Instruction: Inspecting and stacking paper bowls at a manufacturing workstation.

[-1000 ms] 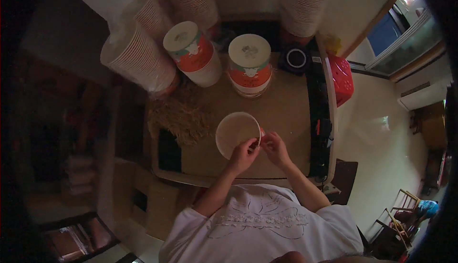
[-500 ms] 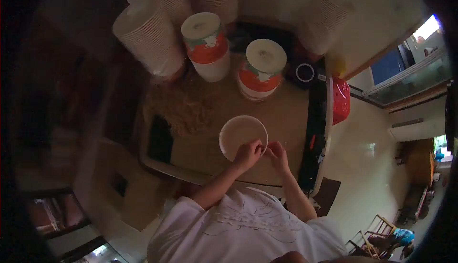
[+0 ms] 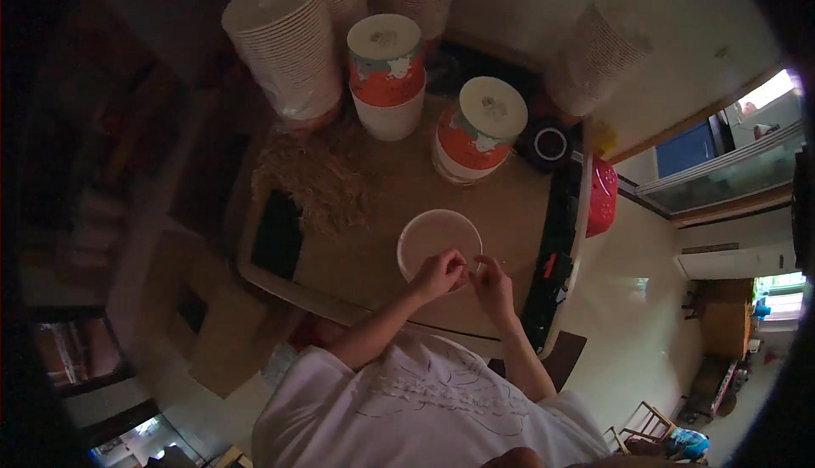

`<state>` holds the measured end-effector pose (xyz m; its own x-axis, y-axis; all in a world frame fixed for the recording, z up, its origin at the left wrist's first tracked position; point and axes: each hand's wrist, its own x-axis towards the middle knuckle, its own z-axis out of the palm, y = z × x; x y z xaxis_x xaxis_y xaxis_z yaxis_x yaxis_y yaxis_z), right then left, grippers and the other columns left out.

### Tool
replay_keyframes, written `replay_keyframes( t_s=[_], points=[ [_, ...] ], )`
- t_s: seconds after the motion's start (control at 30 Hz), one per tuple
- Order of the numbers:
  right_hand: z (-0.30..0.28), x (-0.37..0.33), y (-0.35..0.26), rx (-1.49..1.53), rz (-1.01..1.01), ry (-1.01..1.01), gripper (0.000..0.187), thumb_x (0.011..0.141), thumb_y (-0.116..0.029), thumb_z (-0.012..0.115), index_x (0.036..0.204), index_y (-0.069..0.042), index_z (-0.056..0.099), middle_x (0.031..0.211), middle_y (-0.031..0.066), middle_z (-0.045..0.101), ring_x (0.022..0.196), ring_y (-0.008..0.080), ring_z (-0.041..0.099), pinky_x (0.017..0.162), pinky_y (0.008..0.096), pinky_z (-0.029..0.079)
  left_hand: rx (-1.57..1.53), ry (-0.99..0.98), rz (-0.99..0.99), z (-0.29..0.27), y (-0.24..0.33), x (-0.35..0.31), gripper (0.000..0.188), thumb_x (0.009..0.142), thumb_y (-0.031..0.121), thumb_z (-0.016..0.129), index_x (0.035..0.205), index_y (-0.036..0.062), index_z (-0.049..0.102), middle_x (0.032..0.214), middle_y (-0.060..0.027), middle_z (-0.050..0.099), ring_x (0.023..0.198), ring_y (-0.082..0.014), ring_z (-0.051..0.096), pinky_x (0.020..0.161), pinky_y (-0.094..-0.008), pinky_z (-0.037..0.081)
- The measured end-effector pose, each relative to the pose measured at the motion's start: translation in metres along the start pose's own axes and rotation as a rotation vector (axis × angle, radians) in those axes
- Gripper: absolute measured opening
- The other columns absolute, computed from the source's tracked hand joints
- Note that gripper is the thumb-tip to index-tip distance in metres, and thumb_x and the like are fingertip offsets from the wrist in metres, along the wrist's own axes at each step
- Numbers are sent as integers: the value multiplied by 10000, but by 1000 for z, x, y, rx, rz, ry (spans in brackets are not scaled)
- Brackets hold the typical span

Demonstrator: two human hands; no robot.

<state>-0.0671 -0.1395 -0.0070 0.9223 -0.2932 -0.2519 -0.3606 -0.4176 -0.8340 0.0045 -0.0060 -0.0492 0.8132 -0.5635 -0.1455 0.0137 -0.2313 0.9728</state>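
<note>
A round white paper tub (image 3: 429,232) stands on the brown tabletop in front of me, its mouth facing up. My left hand (image 3: 440,274) is over the tub's near rim with its fingers curled closed; anything between the fingertips is too small to make out. Just right of the rim, my right hand (image 3: 492,285) has thumb and fingers drawn together in a pinch, and its contents, if any, cannot be seen. A small gap separates the two hands. Left of the tub lies a loose heap of tan, straw-like strands (image 3: 318,175).
Two orange, green and white tubs (image 3: 386,77) (image 3: 481,132) stand behind. Tall stacks of white tubs (image 3: 284,47) (image 3: 598,60) rise at the back. A dark round object (image 3: 548,143) sits back right, a red basket (image 3: 601,196) beyond the table edge, and a cardboard box (image 3: 229,336) lower left.
The view has shifted, so the table items appear slightly to the right. My hands have drawn slightly apart at the tub's rim, and the right fingers are raised a little.
</note>
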Motion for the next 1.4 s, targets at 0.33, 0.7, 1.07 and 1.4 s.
replay_keyframes(
  t_s=[0.33, 0.7, 1.07, 1.4],
  points=[
    [4, -1, -8, -75, 42, 44, 263, 747, -128, 587, 996, -98, 512, 645, 83, 558, 581, 149, 550, 543, 273, 437, 469, -7, 226, 2, 2, 10, 210, 652, 73, 563, 861, 63, 543, 951, -128, 535, 910, -285, 518, 729, -387, 450],
    [3, -3, -11, -162, -102, 191, 206, 728, -38, 567, 927, -83, 543, 751, 74, 584, 630, 158, 554, 565, 251, 438, 292, -72, 36, -3, -2, 16, 181, 671, 207, 606, 719, 51, 528, 672, -134, 565, 661, -311, 561, 586, -406, 443],
    [12, 12, -10, -286, -78, 34, 90, 728, -90, 571, 812, -73, 597, 746, 104, 607, 687, 190, 604, 591, 295, 463, 168, -54, 18, -14, 6, 7, 161, 687, 136, 619, 784, 44, 529, 711, -114, 587, 664, -253, 591, 582, -332, 458],
    [10, 10, -3, -189, -52, 36, 99, 734, -134, 615, 768, -41, 611, 689, 117, 607, 628, 153, 602, 559, 265, 457, 192, -95, 164, -16, 8, 4, 132, 681, 132, 610, 776, 45, 581, 719, -117, 584, 667, -274, 577, 602, -347, 455]
  ],
)
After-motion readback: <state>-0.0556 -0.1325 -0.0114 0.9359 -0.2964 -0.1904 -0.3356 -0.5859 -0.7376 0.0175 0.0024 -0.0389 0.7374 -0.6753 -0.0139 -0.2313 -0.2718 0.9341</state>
